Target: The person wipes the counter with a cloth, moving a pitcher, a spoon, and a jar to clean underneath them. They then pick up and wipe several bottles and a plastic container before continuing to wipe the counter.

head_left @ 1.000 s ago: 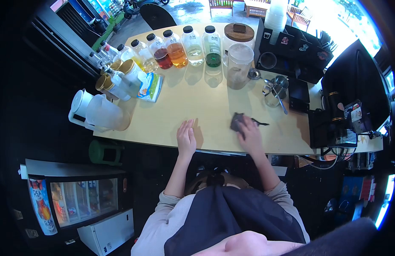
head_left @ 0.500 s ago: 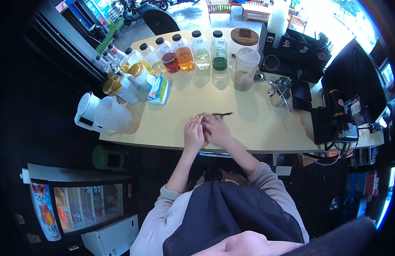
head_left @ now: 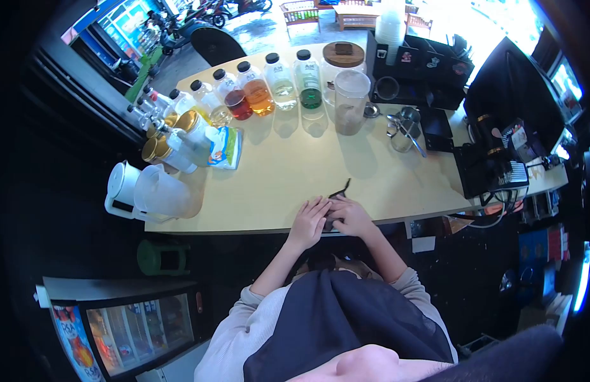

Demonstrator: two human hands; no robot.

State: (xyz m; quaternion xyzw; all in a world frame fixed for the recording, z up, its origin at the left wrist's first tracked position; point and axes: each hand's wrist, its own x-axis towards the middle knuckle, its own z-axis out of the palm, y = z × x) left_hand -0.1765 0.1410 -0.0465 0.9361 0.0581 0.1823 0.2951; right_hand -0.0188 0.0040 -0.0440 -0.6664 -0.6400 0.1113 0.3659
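At the front edge of the pale counter (head_left: pixel 263 210), a small dark item with a thin black cord (head_left: pixel 339 191) lies partly under both hands; what it is I cannot make out. My left hand (head_left: pixel 311 219) rests flat on its left side with the fingers stretched out. My right hand (head_left: pixel 350 216) is on its right side, with bent fingers touching it, and their grip is partly hidden. The two hands nearly meet at the fingertips.
Bottles with coloured liquids (head_left: pixel 256 95) line the back. Pitchers (head_left: pixel 160 191) and a tissue pack (head_left: pixel 225 148) stand left. A tall clear container (head_left: pixel 352 105), a metal cup with tools (head_left: pixel 406 130) and a black monitor (head_left: pixel 521 95) are on the right.
Both hands and the dark item have moved toward the counter's front edge and slightly right. The black cord now points up and away. The camera view has shifted.
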